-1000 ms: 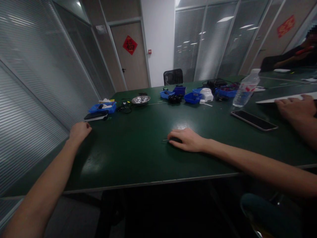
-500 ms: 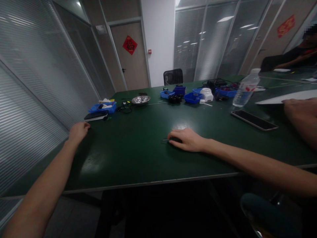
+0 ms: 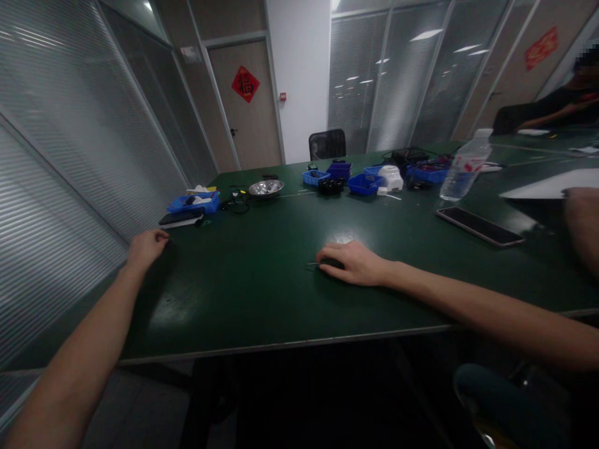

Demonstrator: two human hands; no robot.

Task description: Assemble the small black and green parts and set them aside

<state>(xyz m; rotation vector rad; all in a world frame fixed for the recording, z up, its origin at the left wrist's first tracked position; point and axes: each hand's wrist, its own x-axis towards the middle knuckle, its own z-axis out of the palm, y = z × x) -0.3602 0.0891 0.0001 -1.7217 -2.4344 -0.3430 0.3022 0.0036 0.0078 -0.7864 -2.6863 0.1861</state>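
Observation:
My right hand (image 3: 352, 262) rests on the green table, its fingers wrapped round what looks like a small screwdriver (image 3: 333, 263). The dark handle is mostly covered by the fingers, and a thin metal shaft sticks out to the left, close to the tabletop. At the table's left side lies my left hand (image 3: 148, 248), its fingers curled together. Whatever it may hold is hidden. Just beyond it sit a black notebook-like item (image 3: 180, 218) and a blue tray (image 3: 194, 202) filled with small things.
A metal bowl (image 3: 266, 189), several blue bins (image 3: 365, 183) and a white device (image 3: 390, 178) stand farther back. To the right are a water bottle (image 3: 464, 167) and a phone (image 3: 480, 226). Another person's hand (image 3: 583, 218) holds a white sheet (image 3: 552, 185) at the right edge.
The other person's hand and the white sheet have shifted to the right. Both my hands stay practically where they were.

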